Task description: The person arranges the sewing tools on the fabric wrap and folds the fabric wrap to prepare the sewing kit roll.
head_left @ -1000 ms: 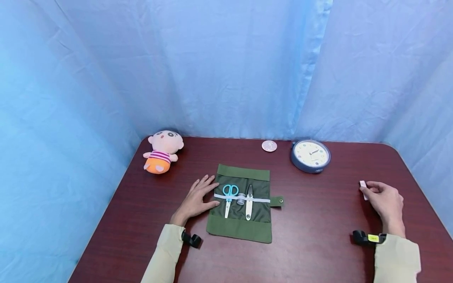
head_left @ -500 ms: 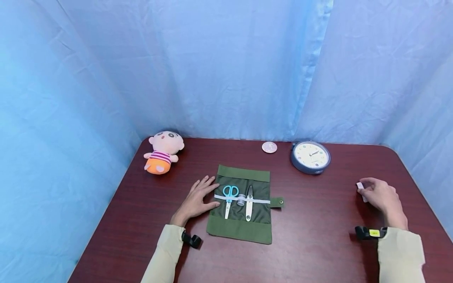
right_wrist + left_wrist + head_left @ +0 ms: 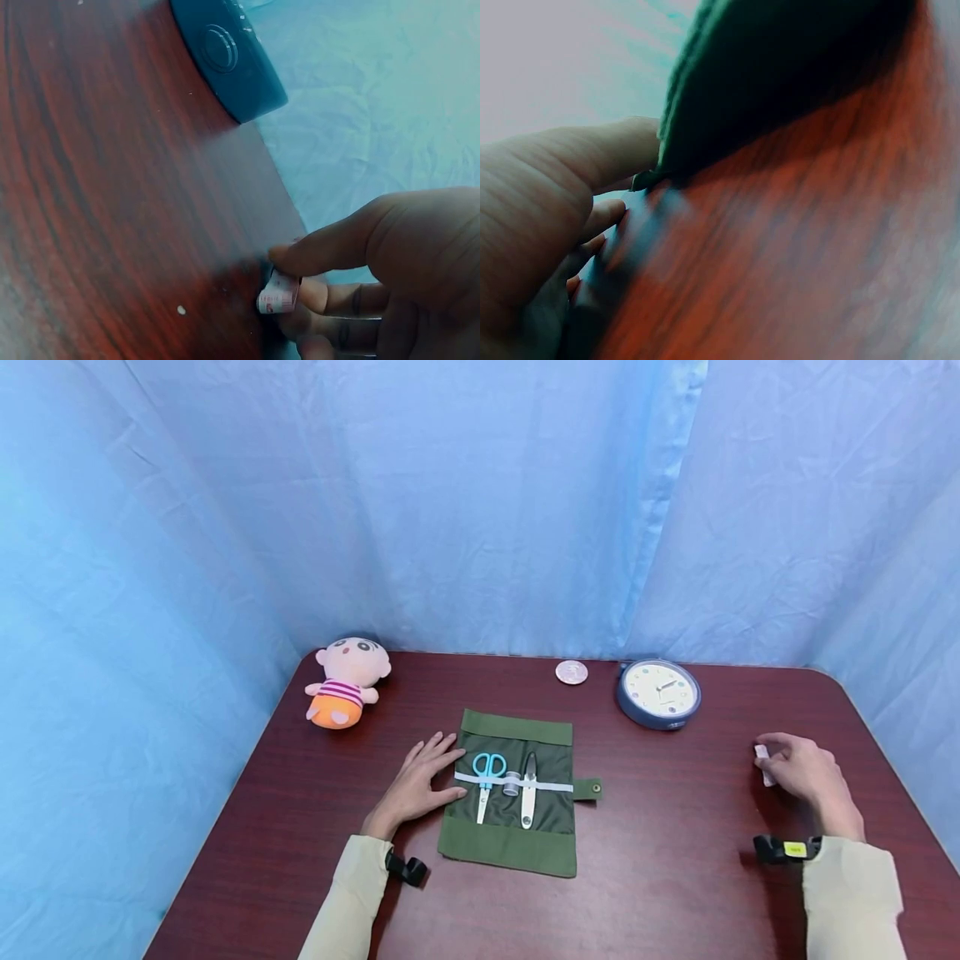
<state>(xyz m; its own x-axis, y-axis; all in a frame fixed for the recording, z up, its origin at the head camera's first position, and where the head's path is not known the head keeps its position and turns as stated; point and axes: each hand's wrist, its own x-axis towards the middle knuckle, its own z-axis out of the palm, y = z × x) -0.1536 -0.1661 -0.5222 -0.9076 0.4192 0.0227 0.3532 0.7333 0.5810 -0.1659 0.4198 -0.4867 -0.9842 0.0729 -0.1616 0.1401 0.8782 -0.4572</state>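
Note:
A green fabric roll pouch (image 3: 506, 852) lies unfolded in the middle of the table. Under its white elastic band sit blue-handled scissors (image 3: 483, 787), a small grey spool-like cylinder (image 3: 512, 783) and a white tool with a dark pointed end (image 3: 528, 793). My left hand (image 3: 416, 785) rests at the pouch's left edge, fingers spread and fairly straight; the left wrist view shows it against the raised green edge (image 3: 727, 82). Far to the right, my right hand (image 3: 813, 781) pinches a small white piece with pink print (image 3: 279, 294) between thumb and fingers, at the table surface. Its exact kind is unclear.
A blue round clock (image 3: 658, 693) stands at the back right, with a pinkish disc (image 3: 572, 672) to its left. A plush doll (image 3: 345, 685) sits at the back left. Blue curtains (image 3: 480, 510) hang behind the dark red table (image 3: 660, 877).
My right hand has shifted slightly left and away from me, with the small white piece still pinched. The left hand has stayed on the pouch's edge.

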